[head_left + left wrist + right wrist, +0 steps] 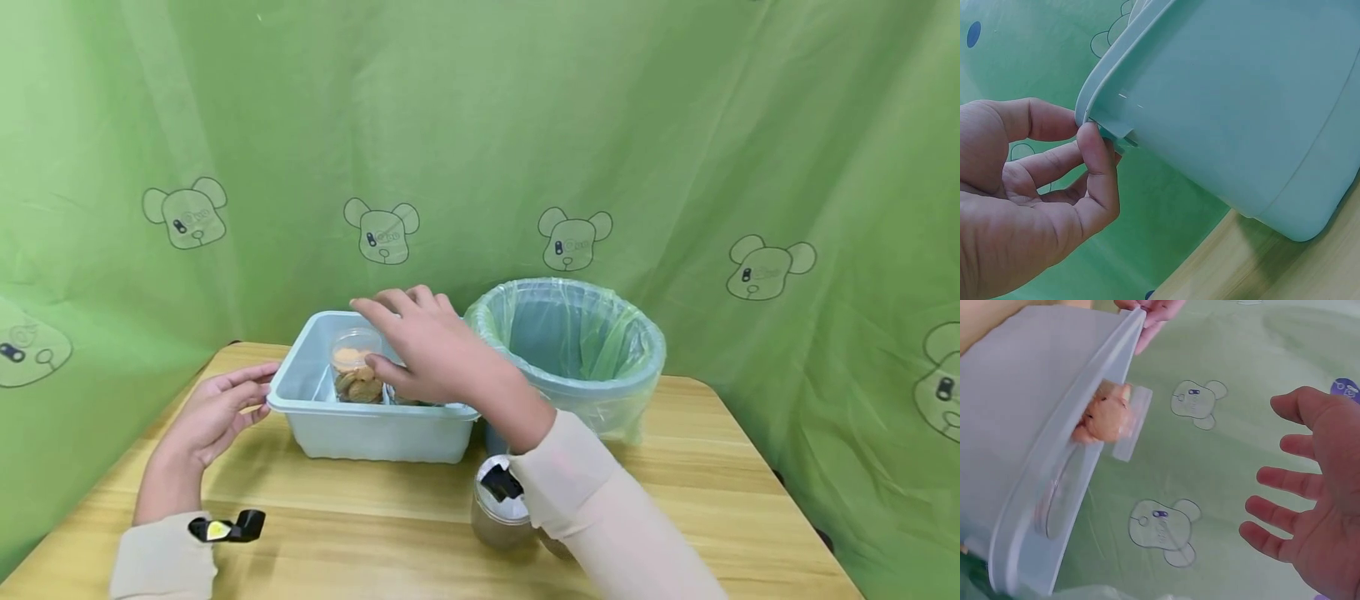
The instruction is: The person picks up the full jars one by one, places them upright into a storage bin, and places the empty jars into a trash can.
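Note:
A pale blue rectangular plastic basin (382, 433) stands on the table. My left hand (221, 408) pinches its left rim between thumb and fingers, as the left wrist view shows close up. Over the basin's right part hovers my right hand (431, 346), fingers spread and holding nothing. Inside the basin are a round clear tub (356, 337) with something orange in it and a clump of brown round pieces (360, 387) in front. In the right wrist view, a pinkish-orange lump (1107, 419) shows above the rim. My right hand hides the basin's far right inside.
A blue bin (551, 325) lined with a thin green bag stands right of the basin. Nearer me is a jar (498, 525) with a silver lid, partly under my right sleeve, and a second one beside it, mostly covered. A green curtain (480, 125) hangs behind the wooden table (360, 525).

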The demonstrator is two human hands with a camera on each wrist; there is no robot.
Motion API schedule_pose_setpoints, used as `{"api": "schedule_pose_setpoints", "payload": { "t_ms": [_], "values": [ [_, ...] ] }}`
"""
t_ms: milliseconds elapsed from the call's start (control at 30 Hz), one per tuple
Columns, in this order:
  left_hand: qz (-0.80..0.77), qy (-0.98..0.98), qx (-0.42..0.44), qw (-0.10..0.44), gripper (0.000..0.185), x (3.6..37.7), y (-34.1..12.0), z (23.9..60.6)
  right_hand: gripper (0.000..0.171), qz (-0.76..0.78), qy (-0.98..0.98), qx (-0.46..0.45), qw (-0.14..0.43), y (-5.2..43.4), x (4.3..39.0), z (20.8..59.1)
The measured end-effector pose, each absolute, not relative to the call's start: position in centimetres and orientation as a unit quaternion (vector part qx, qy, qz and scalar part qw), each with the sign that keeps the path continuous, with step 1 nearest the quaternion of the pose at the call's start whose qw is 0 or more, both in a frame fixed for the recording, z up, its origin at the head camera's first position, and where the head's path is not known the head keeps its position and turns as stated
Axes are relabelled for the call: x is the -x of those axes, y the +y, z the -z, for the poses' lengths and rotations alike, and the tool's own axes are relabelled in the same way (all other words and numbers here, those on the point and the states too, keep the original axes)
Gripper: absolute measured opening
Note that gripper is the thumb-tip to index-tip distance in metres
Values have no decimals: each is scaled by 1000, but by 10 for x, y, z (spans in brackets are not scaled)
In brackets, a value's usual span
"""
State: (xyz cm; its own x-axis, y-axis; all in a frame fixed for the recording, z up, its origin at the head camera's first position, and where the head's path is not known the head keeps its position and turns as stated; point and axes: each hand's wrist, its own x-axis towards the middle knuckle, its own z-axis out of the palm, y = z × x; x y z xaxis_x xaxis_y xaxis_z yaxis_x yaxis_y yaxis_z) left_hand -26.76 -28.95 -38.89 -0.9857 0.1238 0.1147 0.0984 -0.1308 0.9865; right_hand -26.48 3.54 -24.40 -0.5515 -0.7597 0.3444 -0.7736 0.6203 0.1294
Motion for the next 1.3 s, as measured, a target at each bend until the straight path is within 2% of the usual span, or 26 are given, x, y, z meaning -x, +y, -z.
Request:
{"api": "schedule_pose_setpoints", "payload": {
  "t_ms": [433,1300],
  "values": [
    [-741,666,-81,8,29,269,-286,386,50,-78,-804,-488,331,100,251,248],
    [-748,657,-90,8,29,268,-290,390,51,-162,-803,-394,417,226,251,269]
  ]
}}
